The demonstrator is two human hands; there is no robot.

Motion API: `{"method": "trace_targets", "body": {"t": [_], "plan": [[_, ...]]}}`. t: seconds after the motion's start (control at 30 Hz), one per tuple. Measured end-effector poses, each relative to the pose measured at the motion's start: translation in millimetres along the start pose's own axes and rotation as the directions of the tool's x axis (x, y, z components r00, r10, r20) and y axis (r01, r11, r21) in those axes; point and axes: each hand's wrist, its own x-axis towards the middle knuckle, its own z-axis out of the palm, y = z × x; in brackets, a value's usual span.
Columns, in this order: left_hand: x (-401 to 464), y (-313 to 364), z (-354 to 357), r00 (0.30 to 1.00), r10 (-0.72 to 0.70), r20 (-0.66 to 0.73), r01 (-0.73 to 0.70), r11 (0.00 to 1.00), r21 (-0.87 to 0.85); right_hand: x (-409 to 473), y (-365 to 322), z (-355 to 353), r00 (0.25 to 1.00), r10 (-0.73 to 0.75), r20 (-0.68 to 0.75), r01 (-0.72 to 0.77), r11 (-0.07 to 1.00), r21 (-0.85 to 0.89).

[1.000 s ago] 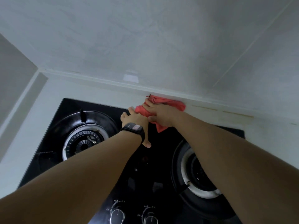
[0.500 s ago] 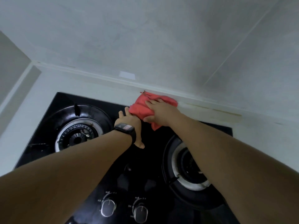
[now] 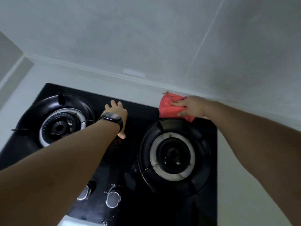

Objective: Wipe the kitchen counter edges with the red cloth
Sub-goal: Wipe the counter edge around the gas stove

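Both forearms are bare, with no sleeves in view. The left wrist carries a black smartwatch (image 3: 112,117) on a black band, its rectangular face showing a pale, blurred display. The right hand (image 3: 191,106) and its wrist wear nothing; no rings show on the left hand (image 3: 116,111).

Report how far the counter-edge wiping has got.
Done: cannot tell from this view which edges are already wiped. In hand: the right hand presses the red cloth on the back counter strip behind the hob. The left hand rests flat on the hob. Probably left: the left edge and right edge.
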Motion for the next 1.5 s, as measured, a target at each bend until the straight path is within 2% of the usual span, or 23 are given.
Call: {"method": "trace_targets", "body": {"t": [0.27,0.37,0.53,0.6,0.67,0.77,0.87,1.0,1.07,1.17,1.37,1.5], "plan": [[-10.5,5.5,0.0,0.998,-0.059,-0.023,0.060,0.997,0.042,-52.8,63.3,46.2,0.985,0.132,-0.110,-0.116,0.984,0.135],[-27.9,18.6,-7.9,0.995,-0.044,-0.089,0.057,0.987,0.149,-67.2,68.1,52.8,0.975,0.190,-0.115,-0.173,0.975,0.140],[-56.0,87.9,-44.1,0.935,0.141,-0.325,-0.134,0.990,0.043,-84.5,79.1,52.9,0.955,0.264,-0.131,-0.239,0.954,0.183],[-66.1,122.9,-60.7,0.918,0.186,-0.351,-0.217,0.975,-0.050,-92.9,86.7,52.0,0.951,0.283,-0.129,-0.257,0.948,0.187],[-75.4,156.2,-69.2,0.909,0.228,-0.350,-0.280,0.954,-0.107,-100.6,93.9,54.4,0.945,0.297,-0.135,-0.270,0.944,0.188],[-86.3,199.1,-66.0,0.888,0.319,-0.331,-0.353,0.935,-0.047,-108.4,108.8,58.6,0.938,0.314,-0.144,-0.286,0.939,0.190],[-92.6,231.9,-59.2,0.890,0.351,-0.291,-0.367,0.930,0.001,-115.0,128.7,62.6,0.931,0.333,-0.150,-0.301,0.932,0.200],[-101.2,271.0,-56.3,0.890,0.385,-0.242,-0.389,0.920,0.033,-130.4,152.3,77.5,0.906,0.338,-0.254,-0.292,0.935,0.202],[-102.1,289.5,-55.5,0.910,0.371,-0.183,-0.366,0.929,0.059,-137.3,167.9,81.3,0.903,0.357,-0.240,-0.308,0.926,0.218],[-97.8,305.5,-47.9,0.937,0.329,-0.119,-0.312,0.940,0.140,-145.2,189.9,83.4,0.906,0.365,-0.213,-0.316,0.920,0.230],[-87.3,306.9,-36.7,0.931,0.323,-0.169,-0.309,0.945,0.107,-138.9,192.7,89.9,0.910,0.312,-0.274,-0.277,0.947,0.161],[-87.9,307.9,-38.7,0.914,0.363,-0.183,-0.341,0.929,0.141,-117.1,171.7,72.5,0.940,0.206,-0.272,-0.169,0.974,0.152]]}}
